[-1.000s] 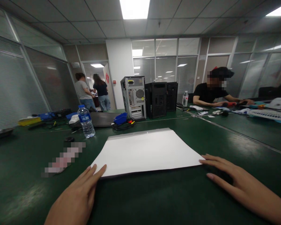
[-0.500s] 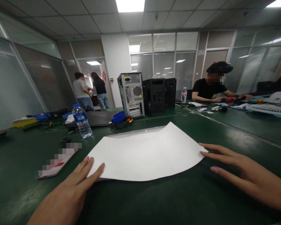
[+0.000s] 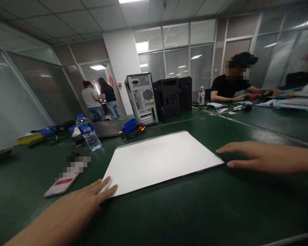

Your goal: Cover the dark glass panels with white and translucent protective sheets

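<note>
A large white sheet of paper (image 3: 159,159) lies flat on the green table (image 3: 184,212) in front of me. My left hand (image 3: 88,203) rests palm down with its fingertips at the sheet's near left corner. My right hand (image 3: 256,158) lies flat on the table, fingers spread, fingertips just beside the sheet's near right corner. Neither hand holds anything.
A phone (image 3: 63,181) lies left of the sheet, a water bottle (image 3: 88,133) behind it. Computer towers (image 3: 142,99) and a laptop (image 3: 109,128) stand at the back. A person in black (image 3: 232,87) works at the right table; two people (image 3: 100,97) stand by the door.
The sheet was bowed up half a second ago and now lies flat. Both hands slid outward and back along its near corners, and the view dipped slightly.
</note>
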`<action>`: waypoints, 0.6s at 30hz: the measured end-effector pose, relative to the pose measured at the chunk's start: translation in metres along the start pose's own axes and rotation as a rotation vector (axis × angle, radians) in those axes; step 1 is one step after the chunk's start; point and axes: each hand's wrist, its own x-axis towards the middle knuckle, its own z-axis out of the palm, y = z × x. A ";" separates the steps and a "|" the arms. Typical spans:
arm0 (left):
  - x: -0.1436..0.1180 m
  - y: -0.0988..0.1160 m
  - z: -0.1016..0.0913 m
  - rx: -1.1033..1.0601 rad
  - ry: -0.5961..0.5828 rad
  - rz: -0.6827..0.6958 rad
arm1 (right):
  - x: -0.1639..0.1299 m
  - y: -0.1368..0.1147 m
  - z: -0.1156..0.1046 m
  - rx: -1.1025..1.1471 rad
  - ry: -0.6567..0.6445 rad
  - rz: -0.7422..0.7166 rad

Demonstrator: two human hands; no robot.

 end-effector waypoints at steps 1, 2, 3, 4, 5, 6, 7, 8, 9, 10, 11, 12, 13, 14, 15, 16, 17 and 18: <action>0.003 0.004 -0.013 0.033 -0.029 0.037 | 0.010 0.002 -0.007 -0.026 0.000 0.004; 0.008 0.008 -0.027 0.053 -0.049 0.070 | 0.021 0.002 -0.013 -0.051 0.012 -0.005; 0.017 0.013 -0.041 0.070 -0.060 0.084 | 0.033 0.000 -0.017 -0.068 0.022 -0.035; 0.029 0.018 -0.054 0.090 -0.076 0.092 | 0.045 -0.004 -0.018 -0.078 0.033 -0.086; 0.044 0.022 -0.065 0.107 -0.062 0.097 | 0.056 -0.011 -0.015 -0.087 0.038 -0.154; 0.063 0.025 -0.073 0.118 -0.053 0.108 | 0.067 -0.020 -0.010 -0.100 0.037 -0.229; 0.085 0.028 -0.078 0.132 -0.074 0.127 | 0.076 -0.031 -0.001 -0.122 0.030 -0.302; 0.108 0.030 -0.080 0.135 -0.087 0.126 | 0.083 -0.044 0.010 -0.149 0.021 -0.371; 0.133 0.031 -0.078 0.125 -0.110 0.137 | 0.088 -0.057 0.023 -0.178 0.011 -0.439; 0.157 0.032 -0.075 0.096 -0.108 0.168 | 0.091 -0.069 0.037 -0.202 0.007 -0.511; 0.181 0.032 -0.069 0.068 -0.092 0.181 | 0.094 -0.079 0.050 -0.216 0.009 -0.586; 0.203 0.033 -0.061 0.039 -0.077 0.171 | 0.094 -0.088 0.063 -0.221 0.017 -0.658; 0.223 0.034 -0.054 0.033 -0.073 0.164 | 0.095 -0.095 0.074 -0.218 0.029 -0.721; 0.240 0.034 -0.046 0.032 -0.074 0.154 | 0.095 -0.099 0.083 -0.209 0.041 -0.770; 0.254 0.035 -0.039 0.030 -0.077 0.144 | 0.095 -0.101 0.090 -0.198 0.053 -0.798; 0.265 0.036 -0.033 0.029 -0.079 0.140 | 0.095 -0.102 0.094 -0.190 0.066 -0.807; 0.273 0.037 -0.028 0.029 -0.081 0.144 | 0.095 -0.101 0.096 -0.187 0.078 -0.804; 0.280 0.038 -0.024 0.027 -0.085 0.152 | 0.095 -0.100 0.097 -0.187 0.088 -0.794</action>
